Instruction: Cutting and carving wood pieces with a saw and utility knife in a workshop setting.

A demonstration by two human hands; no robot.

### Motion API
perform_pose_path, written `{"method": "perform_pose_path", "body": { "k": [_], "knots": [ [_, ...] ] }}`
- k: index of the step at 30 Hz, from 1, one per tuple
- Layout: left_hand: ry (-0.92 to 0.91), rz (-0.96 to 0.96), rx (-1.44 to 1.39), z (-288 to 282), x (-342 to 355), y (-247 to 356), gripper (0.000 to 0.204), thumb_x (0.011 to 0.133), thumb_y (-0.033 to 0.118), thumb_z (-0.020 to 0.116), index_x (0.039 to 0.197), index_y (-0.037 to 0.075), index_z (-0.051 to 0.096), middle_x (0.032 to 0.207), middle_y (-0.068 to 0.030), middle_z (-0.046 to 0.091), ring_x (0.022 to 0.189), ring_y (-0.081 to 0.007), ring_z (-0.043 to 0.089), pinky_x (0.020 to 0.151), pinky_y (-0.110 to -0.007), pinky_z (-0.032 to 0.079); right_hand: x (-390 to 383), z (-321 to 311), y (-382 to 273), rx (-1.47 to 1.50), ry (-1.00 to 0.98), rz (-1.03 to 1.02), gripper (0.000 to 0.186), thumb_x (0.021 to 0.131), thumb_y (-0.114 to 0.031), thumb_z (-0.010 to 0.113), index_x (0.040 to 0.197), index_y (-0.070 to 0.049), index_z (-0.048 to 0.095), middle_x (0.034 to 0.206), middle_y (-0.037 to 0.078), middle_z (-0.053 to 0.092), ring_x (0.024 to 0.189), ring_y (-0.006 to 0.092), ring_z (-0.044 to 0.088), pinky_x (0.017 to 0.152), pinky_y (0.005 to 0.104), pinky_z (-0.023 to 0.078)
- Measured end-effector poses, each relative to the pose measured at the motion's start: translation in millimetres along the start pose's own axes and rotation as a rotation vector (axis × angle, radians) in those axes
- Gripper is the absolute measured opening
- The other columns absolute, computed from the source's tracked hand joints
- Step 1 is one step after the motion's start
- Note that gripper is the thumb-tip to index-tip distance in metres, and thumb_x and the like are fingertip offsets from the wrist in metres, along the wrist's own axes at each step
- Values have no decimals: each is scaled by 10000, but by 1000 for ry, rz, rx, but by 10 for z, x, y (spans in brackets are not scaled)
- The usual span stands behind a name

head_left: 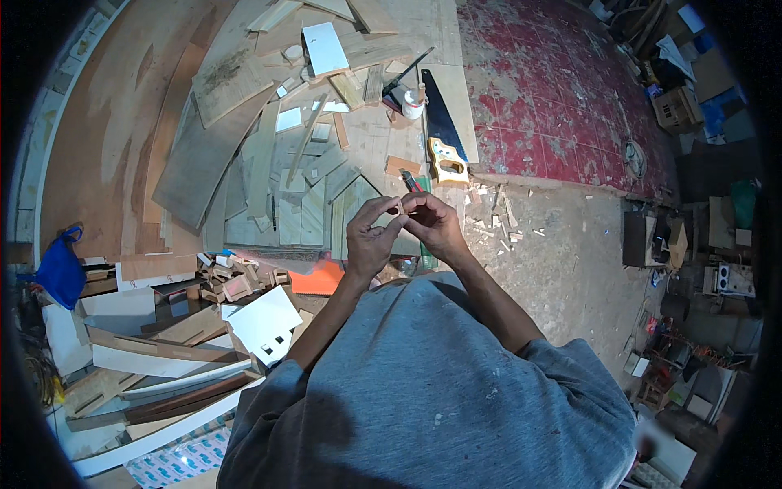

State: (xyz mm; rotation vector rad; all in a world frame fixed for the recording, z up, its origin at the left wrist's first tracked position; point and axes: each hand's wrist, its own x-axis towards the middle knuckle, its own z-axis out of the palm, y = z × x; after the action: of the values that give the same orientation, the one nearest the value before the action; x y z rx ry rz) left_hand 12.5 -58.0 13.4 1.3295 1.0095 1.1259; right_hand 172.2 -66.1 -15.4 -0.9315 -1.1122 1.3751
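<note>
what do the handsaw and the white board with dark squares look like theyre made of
Handsaw: thin, dark, smooth blade, probably coated metal; pale yellow handle could be painted wood or plastic. White board: perhaps laminated panel, judging by its flat, even face; core unclear.

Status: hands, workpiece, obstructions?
Left hand, right hand: fingertips together on small light piece. Piece partly hidden by fingers. Red-and-black tool, handsaw beyond hands; nothing visibly blocking.
</note>
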Motion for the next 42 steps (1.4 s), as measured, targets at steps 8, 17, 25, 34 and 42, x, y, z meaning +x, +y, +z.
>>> {"method": "perform_pose_path", "body": {
  "k": [8,17,25,34,42],
  "knots": [
    [63,-113,-22,-26,-14,-241,333,868,48,718,1194,37,651,1158,-66,595,974,-154,647,625,-242,584,-1,-400,231,-288,143,161,191,897,-17,677,1081,-32,626,979,35,649,922,121,635,797,269,518],
    [278,-452,-146,-254,-396,-840,369,927,57,644,1276,-39,572,1131,-100,595,955,-244,699,747,-323,610,417,-967,1255,-1290,22,246,325,860,-239,663,1116,-53,586,1069,196,638,934,391,658,804,479,534],
    [339,-454,-11,12,-581,-1239,356,912,-1,626,1263,-33,579,1102,-97,608,914,-189,683,738,-271,572,607,-825,1438,-1356,103,136,267,917,-211,585,1076,-5,526,986,231,623,775,376,675,687,467,548],
    [69,-533,-342,-18,-455,-1338,213,977,227,477,943,50,592,809,-5,546,708,-120,562,562,-240,445,-444,-363,650,-380,200,501,466,942,-279,649,1299,-22,498,776,81,583,491,108,506,413,284,371],
    [-168,-654,-564,369,-592,-428,260,963,350,636,926,95,598,727,49,548,574,-23,455,478,-208,362,-1168,269,204,-639,401,66,418,902,-279,716,1165,19,587,800,127,626,739,211,627,665,324,487]
  ]
}}
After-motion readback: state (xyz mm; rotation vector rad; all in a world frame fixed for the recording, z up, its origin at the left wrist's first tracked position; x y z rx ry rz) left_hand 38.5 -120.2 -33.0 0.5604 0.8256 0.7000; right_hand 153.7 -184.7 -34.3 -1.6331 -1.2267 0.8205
